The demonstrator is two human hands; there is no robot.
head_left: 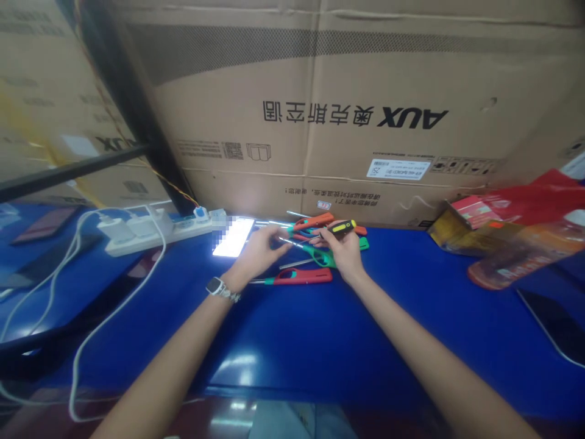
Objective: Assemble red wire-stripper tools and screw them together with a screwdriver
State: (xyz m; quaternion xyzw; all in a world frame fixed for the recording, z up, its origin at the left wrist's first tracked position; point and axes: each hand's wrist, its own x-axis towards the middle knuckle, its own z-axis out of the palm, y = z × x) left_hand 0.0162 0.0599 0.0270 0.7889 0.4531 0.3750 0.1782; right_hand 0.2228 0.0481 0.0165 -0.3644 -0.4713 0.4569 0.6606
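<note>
Both my arms reach out over a blue table (320, 329). My right hand (343, 249) is closed round a screwdriver with a black and yellow handle (342, 228), held above a heap of long-nosed lighters. My left hand (262, 249), a watch on its wrist, is pinched on the thin metal end of a green lighter (320, 256). A red lighter (299, 277) lies flat just in front of my hands. Orange lighters (315, 221) lie behind them against the carton.
A big brown AUX carton (347, 116) walls off the back. A lit phone (233, 236) lies left of my hands, beside a white power strip (146, 235) with chargers and cables. Red and orange packets (512, 238) lie at the right, a dark tablet (555, 326) near the right edge.
</note>
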